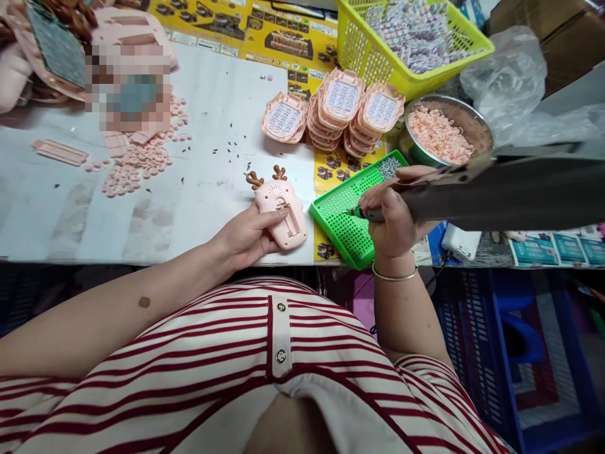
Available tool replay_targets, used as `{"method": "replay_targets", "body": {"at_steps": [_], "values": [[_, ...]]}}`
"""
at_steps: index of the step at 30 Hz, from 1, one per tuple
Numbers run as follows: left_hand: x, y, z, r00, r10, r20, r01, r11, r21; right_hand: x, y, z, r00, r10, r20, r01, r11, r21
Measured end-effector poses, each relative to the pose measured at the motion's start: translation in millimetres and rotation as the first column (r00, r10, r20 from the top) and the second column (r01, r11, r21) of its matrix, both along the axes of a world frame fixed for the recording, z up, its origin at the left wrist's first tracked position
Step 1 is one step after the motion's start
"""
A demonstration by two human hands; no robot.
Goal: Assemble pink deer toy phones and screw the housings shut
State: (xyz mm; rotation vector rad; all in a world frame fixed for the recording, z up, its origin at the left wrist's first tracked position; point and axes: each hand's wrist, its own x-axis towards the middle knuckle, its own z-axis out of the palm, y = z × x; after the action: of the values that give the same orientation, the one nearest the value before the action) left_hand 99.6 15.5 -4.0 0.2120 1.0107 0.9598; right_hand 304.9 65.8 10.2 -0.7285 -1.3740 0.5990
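My left hand [248, 236] is closed on a pale pink plastic toy case [275, 197] with brown antlers, its thumb across the back. The case lies back side up, showing a battery compartment without a cover, speaker holes and screw holes. In my right hand [397, 221] is an electric screwdriver [496, 192], held nearly level, its dark body stretching to the right edge. Its bit end points left above a green perforated tray [334, 243]; whether it touches the tray I cannot tell. Small silver screws [390, 166] are heaped in the tray's far corner.
Stacked pink toy halves with white keypads [343, 96] stand behind the tray. Farther back are a yellow basket [378, 60] of small printed parts and a metal bowl [484, 123] of pink pieces. Loose pink rings [137, 169] and more toy parts lie left.
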Motion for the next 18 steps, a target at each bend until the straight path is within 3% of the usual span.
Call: {"method": "replay_targets", "body": {"at_steps": [3, 6, 9, 13, 18], "values": [[1.7, 0.3, -0.5, 1.0, 0.02, -0.008, -0.02, 1.0, 0.014, -12.9, -18.1, 18.7, 0.996, 0.073, -0.047, -0.072, 0.997, 0.019], [2.6, 0.6, -1.2, 1.0, 0.016, -0.013, -0.015, 0.999, 0.035, -30.7, -41.6, 28.7, 0.976, 0.213, -0.045, -0.215, 0.975, -0.056], [2.3, 0.5, -1.7, 1.0, -0.009, -0.014, 0.009, 0.998, 0.054, -47.0, -58.3, 23.8, 0.947, 0.32, -0.026, -0.321, 0.938, -0.131], [1.8, -0.1, -1.4, 1.0, 0.002, 0.003, -0.002, 0.997, 0.075, -59.5, -61.9, 10.4, 0.904, 0.422, -0.072, -0.426, 0.903, -0.057], [2.1, -0.2, -3.0, 1.0, 0.008, 0.027, -0.01, 0.996, 0.09, -65.3, -57.9, 7.7, 0.892, 0.448, -0.055, -0.451, 0.891, -0.053]]}}
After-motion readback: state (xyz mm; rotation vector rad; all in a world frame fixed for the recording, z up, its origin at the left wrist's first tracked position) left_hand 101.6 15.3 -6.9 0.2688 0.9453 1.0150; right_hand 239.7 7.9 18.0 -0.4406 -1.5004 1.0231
